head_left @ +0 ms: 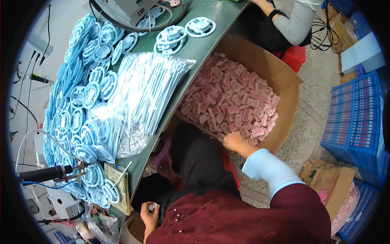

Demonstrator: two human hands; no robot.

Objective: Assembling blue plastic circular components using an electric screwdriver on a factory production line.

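At the near rim of a large cardboard box, my right hand is closed, its fingers over the edge. Inside lie many small pale pink plastic pieces with darker pink ring marks. My left hand is low beside the table's near end, fingers curled round a small white crumpled thing whose kind I cannot make out. Nearest to that hand on the table are a light blue round plastic part and a thin light blue stick on a yellowish board.
The green table holds heaped blue round parts and a plastic bag of blue sticks. A black-handled tool sits at its left edge. Blue crates are stacked at right. Another person's arm shows at the top.
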